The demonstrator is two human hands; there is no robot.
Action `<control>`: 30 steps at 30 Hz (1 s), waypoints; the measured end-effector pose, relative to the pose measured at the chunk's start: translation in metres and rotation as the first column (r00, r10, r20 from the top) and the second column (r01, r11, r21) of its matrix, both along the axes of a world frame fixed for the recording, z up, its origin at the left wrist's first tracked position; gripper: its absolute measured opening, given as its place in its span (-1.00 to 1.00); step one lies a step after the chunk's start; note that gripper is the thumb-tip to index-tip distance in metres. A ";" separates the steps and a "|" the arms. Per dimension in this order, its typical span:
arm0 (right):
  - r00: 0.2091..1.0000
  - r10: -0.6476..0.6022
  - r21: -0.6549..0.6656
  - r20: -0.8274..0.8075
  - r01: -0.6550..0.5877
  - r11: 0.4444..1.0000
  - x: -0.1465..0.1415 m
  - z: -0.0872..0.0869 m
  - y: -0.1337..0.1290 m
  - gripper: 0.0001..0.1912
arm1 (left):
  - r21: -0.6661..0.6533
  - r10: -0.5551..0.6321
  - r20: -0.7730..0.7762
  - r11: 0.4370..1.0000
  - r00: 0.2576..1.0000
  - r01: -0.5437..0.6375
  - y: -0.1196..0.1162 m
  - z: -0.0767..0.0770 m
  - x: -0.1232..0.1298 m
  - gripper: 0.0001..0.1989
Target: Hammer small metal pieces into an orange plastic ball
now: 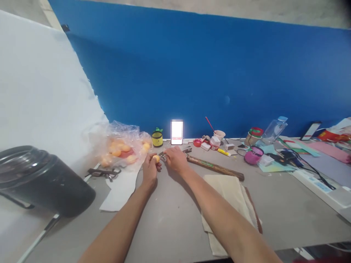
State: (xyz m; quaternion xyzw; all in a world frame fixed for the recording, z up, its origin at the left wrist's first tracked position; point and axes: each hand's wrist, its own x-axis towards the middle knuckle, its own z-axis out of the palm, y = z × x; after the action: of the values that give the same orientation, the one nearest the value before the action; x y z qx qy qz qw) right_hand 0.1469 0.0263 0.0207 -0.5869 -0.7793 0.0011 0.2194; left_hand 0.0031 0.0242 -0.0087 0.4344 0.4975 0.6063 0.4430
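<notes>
My left hand [150,168] is closed around a small orange-yellow ball [156,159], which shows between thumb and fingers. Close beside it, my right hand [175,159] bends its fingers down over a small dark metallic thing [162,156]; its kind is too small to make out. Just right of that hand lies a hammer [215,167] with a worn wooden handle, its head partly behind the hand. To the left rests a clear plastic bag [123,133] holding several similar orange balls.
A dark tumbler [46,182], glasses [104,172] and white paper [120,191] are at left. A lit phone [177,131] stands behind my hands beside a yellow pot [157,139]. Folded cloth [226,197] lies under my right forearm. Paper cup [219,134], bottle [275,129] and power strip [315,188] are rightward.
</notes>
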 end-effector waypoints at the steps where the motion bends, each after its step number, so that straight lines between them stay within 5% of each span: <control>1: 0.999 0.032 -0.023 0.025 -0.032 0.999 -0.002 0.005 0.000 -0.71 | 0.004 -0.009 -0.003 1.000 1.000 0.009 -0.001 0.000 0.001 -0.63; 7: 0.986 0.085 -0.206 0.146 -0.053 0.977 -0.023 0.060 0.016 -0.68 | -0.027 -0.029 -0.024 0.999 0.999 0.029 -0.006 0.006 0.002 -0.64; 10: 0.963 0.085 -0.234 0.256 -0.024 0.972 -0.032 0.073 0.026 -0.67 | -0.034 -0.007 -0.031 0.999 0.999 0.006 -0.007 0.008 0.001 -0.66; 19: 0.960 0.104 -0.271 0.261 -0.030 0.962 -0.029 0.031 0.038 -0.65 | -0.019 -0.023 -0.038 1.000 0.999 0.022 -0.003 -0.001 0.000 -0.64; 30: 0.964 0.125 -0.297 0.234 -0.052 0.953 -0.032 0.033 0.041 -0.64 | -0.024 -0.068 -0.156 0.998 0.986 0.065 -0.010 0.006 -0.001 -0.65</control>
State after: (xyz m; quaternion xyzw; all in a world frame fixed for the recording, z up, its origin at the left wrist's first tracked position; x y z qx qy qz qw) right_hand 0.1150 0.0674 0.0537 -0.5722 -0.8179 0.0506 0.0313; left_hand 0.0017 0.0144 -0.0028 0.4927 0.5216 0.5507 0.4265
